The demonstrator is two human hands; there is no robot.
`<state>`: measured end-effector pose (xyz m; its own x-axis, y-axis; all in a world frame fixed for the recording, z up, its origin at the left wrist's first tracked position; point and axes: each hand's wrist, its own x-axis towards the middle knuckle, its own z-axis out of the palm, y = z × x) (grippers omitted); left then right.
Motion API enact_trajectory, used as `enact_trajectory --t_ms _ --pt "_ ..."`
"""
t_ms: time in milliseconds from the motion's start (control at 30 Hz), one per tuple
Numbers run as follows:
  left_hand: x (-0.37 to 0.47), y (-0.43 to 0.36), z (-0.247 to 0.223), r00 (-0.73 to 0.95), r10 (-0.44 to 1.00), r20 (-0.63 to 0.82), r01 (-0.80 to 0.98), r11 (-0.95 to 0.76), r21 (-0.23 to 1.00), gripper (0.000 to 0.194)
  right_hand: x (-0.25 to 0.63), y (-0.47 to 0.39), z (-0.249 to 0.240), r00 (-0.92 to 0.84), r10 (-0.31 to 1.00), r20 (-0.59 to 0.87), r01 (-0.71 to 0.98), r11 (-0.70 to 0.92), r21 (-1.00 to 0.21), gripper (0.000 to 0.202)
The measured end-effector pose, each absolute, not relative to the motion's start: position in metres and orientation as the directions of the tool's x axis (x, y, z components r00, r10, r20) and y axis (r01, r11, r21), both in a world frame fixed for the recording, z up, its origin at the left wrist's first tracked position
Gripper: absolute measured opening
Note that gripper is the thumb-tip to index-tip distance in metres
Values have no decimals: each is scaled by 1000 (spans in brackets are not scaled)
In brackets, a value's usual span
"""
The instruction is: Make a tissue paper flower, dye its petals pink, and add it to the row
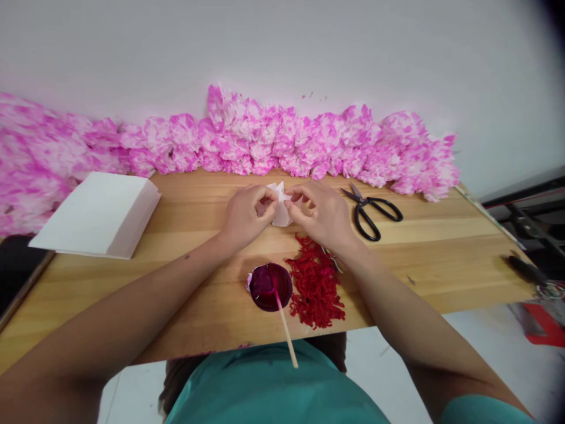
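Between both hands is a crumpled piece of white tissue paper (281, 217), its folds standing up in the middle. My left hand (249, 213) pinches its left side with thumb and fingertips. From the right, my right hand (321, 212) pinches the other side near the top. Just below the hands sits a small round dish of dark magenta dye (265, 288), with a wooden stick (288, 335) leaning out of it toward me. A heap of red yarn pieces (315, 288) lies beside the dish, under my right wrist. Black-handled scissors (369, 209) rest open to the right.
A thick stack of white paper (95, 212) lies at the left of the wooden table (419, 259). Pink and white paper flowers (273, 138) line the back edge against the wall. Past the table's right end are a dark metal frame (525, 218) and a red object (547, 324).
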<state>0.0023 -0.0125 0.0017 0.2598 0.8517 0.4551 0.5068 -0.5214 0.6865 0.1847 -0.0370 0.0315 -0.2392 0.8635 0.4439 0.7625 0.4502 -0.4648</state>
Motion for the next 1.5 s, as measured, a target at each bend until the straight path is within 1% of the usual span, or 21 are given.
enact_trajectory --t_ms 100,167,300,400,600,733,800,867,1000,1100,1167,1333,1500 --pt "3 -12 2 273 846 458 514 -530 674 3 183 -36 28 -242 863 444 756 454 -472 10" --pt "3 -12 2 257 856 449 495 -516 699 3 183 -34 25 -204 875 439 726 436 -532 10" --pt "4 -12 1 200 883 425 390 -470 792 6 184 -29 21 -83 925 371 618 340 -709 10" --pt "2 -13 2 200 888 413 349 -459 817 6 184 -27 19 -71 934 350 578 325 -749 10" --pt "0 -15 6 215 887 409 391 -462 796 17 182 -31 18 -133 896 424 627 408 -664 9" --pt "3 -14 3 220 889 402 486 -457 745 14 180 -34 21 -207 858 469 663 476 -578 10" --pt "4 -12 1 215 892 398 495 -451 743 10 181 -34 21 -226 850 476 682 487 -546 10" --pt "4 -11 0 202 898 391 465 -439 769 9 182 -32 20 -200 863 464 684 462 -565 10" --pt "3 -10 -1 171 915 366 396 -404 824 8 186 -25 18 -96 920 379 653 346 -674 8" --pt "2 -10 0 169 914 369 388 -406 827 8 188 -23 20 -71 944 323 619 296 -727 9" --pt "3 -11 1 179 908 379 393 -419 819 9 187 -24 23 -71 943 326 617 299 -728 12" --pt "4 -13 0 211 887 411 446 -462 767 7 182 -32 28 -116 887 447 697 393 -600 17" --pt "5 -14 1 239 872 427 510 -487 709 7 180 -31 23 -175 858 483 741 437 -510 13"
